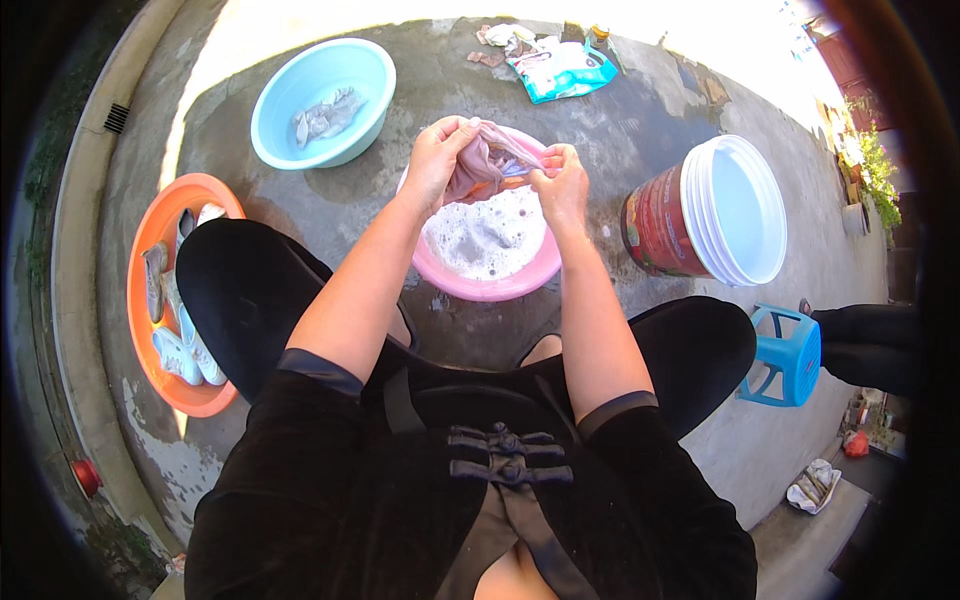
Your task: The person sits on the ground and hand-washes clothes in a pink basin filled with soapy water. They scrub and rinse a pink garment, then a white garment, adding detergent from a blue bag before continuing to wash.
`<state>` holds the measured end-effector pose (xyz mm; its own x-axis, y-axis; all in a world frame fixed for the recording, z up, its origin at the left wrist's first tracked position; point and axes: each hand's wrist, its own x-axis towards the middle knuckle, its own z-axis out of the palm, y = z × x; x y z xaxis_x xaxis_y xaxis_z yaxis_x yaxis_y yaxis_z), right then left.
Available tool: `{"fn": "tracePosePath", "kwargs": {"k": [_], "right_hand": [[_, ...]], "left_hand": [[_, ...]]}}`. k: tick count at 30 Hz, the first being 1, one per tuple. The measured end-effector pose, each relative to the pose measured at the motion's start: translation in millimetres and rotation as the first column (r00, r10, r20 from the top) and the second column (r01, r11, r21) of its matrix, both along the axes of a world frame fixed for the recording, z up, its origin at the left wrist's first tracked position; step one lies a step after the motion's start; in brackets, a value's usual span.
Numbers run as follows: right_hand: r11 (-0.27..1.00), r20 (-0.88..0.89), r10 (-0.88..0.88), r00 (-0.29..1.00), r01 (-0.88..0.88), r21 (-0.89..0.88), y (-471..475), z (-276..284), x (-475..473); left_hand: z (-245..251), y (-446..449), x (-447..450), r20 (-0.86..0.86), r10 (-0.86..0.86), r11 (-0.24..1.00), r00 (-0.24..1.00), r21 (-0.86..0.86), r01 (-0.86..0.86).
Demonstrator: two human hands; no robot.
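Both my hands hold a mauve piece of thin cloth stretched between them. My left hand (pixel 437 161) grips its left side, thumb on top. With its fingertips, my right hand (pixel 562 184) pinches the right edge. The bunched cloth (pixel 478 169) is raised above a pink basin (pixel 487 291), covering part of its far side. White suds (pixel 480 232) float on the water in the basin, and something greyish shows dimly among them. Between my knees, the basin rests on the wet concrete floor.
A light blue basin (pixel 274 124) holds a wet pale cloth (pixel 328 116). Shoes fill an orange basin (pixel 139 315) at left. Right stand a water-filled bucket (pixel 667 221) and a blue stool (pixel 795 360), near another person's leg (pixel 862 341). A detergent bag (pixel 559 71) lies ahead.
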<state>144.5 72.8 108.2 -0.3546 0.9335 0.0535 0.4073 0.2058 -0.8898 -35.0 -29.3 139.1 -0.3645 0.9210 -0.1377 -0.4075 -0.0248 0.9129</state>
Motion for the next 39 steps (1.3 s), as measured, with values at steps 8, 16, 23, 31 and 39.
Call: {"fn": "tracePosePath", "kwargs": {"k": [8, 16, 23, 31, 39], "right_hand": [[0.893, -0.6, -0.118, 0.792, -0.18, -0.413, 11.4, -2.3, 1.1], [0.834, -0.418, 0.148, 0.896, -0.34, -0.434, 20.0, -23.3, 26.4], [0.681, -0.629, -0.45, 0.634, -0.213, -0.701, -18.1, -23.0, -12.5], [0.427, -0.383, -0.503, 0.775, -0.163, -0.889, -61.4, -7.2, -41.5], [0.282, -0.414, -0.301, 0.859, -0.335, -0.899, -55.5, -69.4, -14.5]], "left_hand": [[-7.7, -7.9, 1.4, -0.585, 0.024, 0.962, 0.811, -0.206, -0.177], [-22.8, -1.8, -0.6, -0.041, 0.366, 0.93, 0.93, -0.018, -0.367], [-12.2, -17.0, 74.7, -0.82, 0.087, 0.864, 0.566, -0.221, -0.453], [-29.2, 4.3, 63.4, -0.914, -0.111, 0.856, 0.39, -0.287, -0.43], [-84.3, 5.1, 44.3, -0.813, -0.372, 0.821, 0.448, -0.513, -0.249]]}}
